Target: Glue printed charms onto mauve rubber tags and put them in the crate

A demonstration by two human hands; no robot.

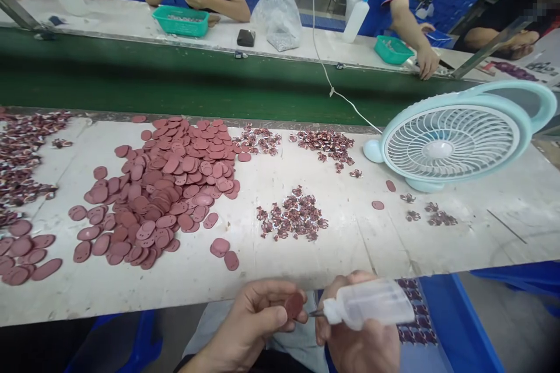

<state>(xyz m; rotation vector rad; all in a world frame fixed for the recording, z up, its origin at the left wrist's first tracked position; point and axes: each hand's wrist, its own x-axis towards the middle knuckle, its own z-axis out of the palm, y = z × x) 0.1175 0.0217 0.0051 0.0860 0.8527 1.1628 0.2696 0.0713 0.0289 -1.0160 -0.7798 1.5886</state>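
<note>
Both hands grip: left hand (258,323) pinches red oval piece (293,305), right hand (361,338) squeeze bottle (370,303).

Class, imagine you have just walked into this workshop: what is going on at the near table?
A person sits at a white table. The left hand pinches one reddish oval piece, while the right hand holds a small squeeze bottle with its nozzle tip pointed at that piece. A big pile of the same oval pieces and a heap of small printed stickers lie on the table, beside a pale blue fan. Other people work across the green belt.
</note>
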